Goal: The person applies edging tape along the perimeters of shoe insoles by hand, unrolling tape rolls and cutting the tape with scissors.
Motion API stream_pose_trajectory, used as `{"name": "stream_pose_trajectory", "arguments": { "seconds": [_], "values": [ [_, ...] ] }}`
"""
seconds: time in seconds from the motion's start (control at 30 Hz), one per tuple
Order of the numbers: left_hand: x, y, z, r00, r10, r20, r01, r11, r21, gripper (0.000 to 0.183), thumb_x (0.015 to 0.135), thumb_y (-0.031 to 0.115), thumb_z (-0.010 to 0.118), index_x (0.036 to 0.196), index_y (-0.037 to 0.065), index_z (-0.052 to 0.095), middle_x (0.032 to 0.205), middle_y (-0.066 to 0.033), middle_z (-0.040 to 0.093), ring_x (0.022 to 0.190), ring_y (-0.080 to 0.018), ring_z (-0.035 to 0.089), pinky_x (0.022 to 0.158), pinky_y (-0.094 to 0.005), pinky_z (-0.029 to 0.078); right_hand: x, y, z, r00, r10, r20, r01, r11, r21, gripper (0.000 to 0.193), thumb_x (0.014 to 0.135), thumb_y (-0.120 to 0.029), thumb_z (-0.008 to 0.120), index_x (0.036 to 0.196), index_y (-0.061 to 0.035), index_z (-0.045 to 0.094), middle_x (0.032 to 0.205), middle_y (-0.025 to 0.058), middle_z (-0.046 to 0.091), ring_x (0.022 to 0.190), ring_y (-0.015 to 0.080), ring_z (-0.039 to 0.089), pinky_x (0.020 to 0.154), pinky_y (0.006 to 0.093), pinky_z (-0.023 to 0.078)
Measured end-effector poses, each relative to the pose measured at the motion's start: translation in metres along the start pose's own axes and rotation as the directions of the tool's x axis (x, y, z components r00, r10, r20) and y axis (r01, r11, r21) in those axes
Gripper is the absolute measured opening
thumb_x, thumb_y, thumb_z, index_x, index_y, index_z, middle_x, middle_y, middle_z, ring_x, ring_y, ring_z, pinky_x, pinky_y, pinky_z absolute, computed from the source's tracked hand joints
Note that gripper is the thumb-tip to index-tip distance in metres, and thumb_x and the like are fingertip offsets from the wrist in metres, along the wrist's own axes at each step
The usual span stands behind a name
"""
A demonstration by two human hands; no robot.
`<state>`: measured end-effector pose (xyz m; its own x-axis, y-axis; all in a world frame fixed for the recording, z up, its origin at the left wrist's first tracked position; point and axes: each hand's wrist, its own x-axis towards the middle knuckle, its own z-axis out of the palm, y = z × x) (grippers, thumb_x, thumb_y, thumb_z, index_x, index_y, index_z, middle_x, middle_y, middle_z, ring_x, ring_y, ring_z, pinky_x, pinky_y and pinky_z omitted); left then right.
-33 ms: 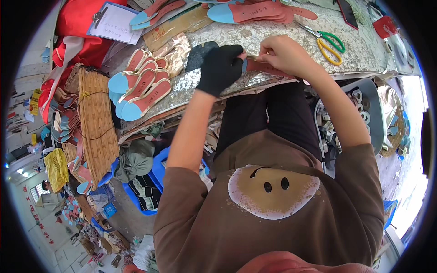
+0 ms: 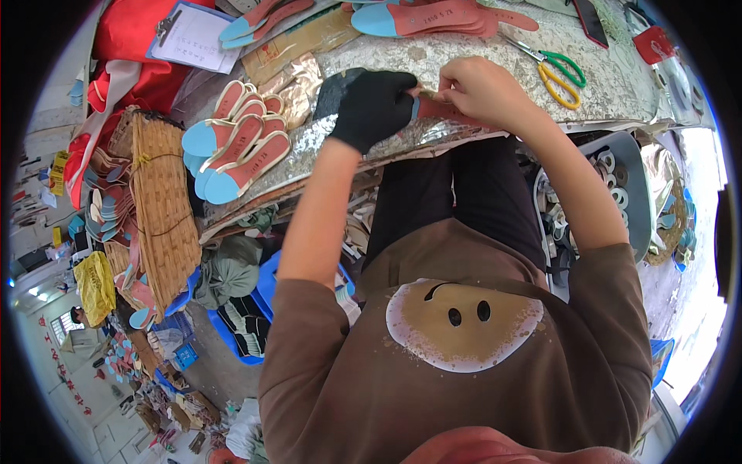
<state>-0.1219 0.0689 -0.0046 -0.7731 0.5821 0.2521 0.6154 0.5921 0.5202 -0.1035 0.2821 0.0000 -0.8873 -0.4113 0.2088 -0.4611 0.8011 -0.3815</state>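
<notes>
A red insole (image 2: 452, 114) with a blue end lies at the table's near edge, between my hands and partly covered by them. My left hand (image 2: 375, 108), in a black glove, is closed with its thumb and fingertips pinching the blue end. My bare right hand (image 2: 483, 91) pinches at the insole's far edge; a thin pale strip seems to run between the two hands, too small to make out well. A dark flat pad (image 2: 331, 94) shows partly from under my left hand. Left of it lies a pile of red and blue insoles (image 2: 251, 147) with cream edging.
Scissors (image 2: 553, 68) with green and yellow handles lie right of my hands. Stacked insoles (image 2: 433, 22), a phone (image 2: 591, 22) and a clipboard (image 2: 197, 37) are at the back. A wicker basket (image 2: 162, 209) stands left; a grey bin (image 2: 635, 193) of rolls hangs low right.
My left hand has shifted slightly left and turned flatter, covering more of the dark pad. My right hand has moved only slightly. Both still pinch at the insole.
</notes>
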Motion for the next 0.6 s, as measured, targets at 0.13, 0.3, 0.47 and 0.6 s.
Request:
{"name": "stream_pose_trajectory", "arguments": {
  "seconds": [0.13,0.3,0.47,0.6],
  "values": [
    [0.025,-0.011,0.002,0.975,0.121,0.186,-0.105,0.990,-0.089,0.022,0.078,0.023,0.062,0.092,0.011,0.074,0.082,-0.0154,0.069,0.080,-0.0348,0.066,0.072,-0.0437,0.052,0.004,-0.026,-0.007,0.985,0.154,0.082,-0.138,0.975,-0.174,0.023,0.085,-0.024,0.065,0.078,-0.0022,0.065,0.082,0.0154,0.066,0.082,0.0366,0.064,0.071,0.0468,0.050],
    [0.019,-0.002,0.020,0.993,0.098,0.063,-0.103,0.991,0.085,0.021,0.077,0.017,0.059,0.091,0.012,0.073,0.088,-0.0144,0.070,0.082,-0.0365,0.066,0.075,-0.0447,0.053,-0.013,-0.018,0.006,0.990,0.126,-0.064,-0.136,0.973,-0.188,0.020,0.084,-0.024,0.066,0.083,-0.0037,0.063,0.085,0.0146,0.064,0.080,0.0355,0.064,0.068,0.0467,0.050],
    [0.032,-0.008,0.007,0.942,0.210,0.261,-0.214,0.977,-0.013,0.027,0.072,0.011,0.056,0.093,0.007,0.072,0.089,-0.0190,0.068,0.085,-0.0390,0.064,0.078,-0.0465,0.051,-0.016,-0.027,0.003,0.999,0.047,-0.015,-0.049,0.959,-0.280,0.018,0.085,-0.020,0.063,0.083,-0.0020,0.059,0.086,0.0153,0.061,0.077,0.0357,0.065,0.065,0.0457,0.051],
    [0.035,-0.002,0.020,0.955,0.150,0.255,-0.177,0.980,0.088,0.019,0.077,0.015,0.059,0.090,0.011,0.071,0.089,-0.0156,0.069,0.086,-0.0367,0.065,0.079,-0.0465,0.052,-0.024,-0.025,0.003,1.000,0.011,-0.020,-0.017,0.937,-0.348,0.011,0.082,-0.014,0.062,0.083,-0.0026,0.059,0.085,0.0131,0.060,0.075,0.0338,0.066,0.063,0.0438,0.053]
  ]
}}
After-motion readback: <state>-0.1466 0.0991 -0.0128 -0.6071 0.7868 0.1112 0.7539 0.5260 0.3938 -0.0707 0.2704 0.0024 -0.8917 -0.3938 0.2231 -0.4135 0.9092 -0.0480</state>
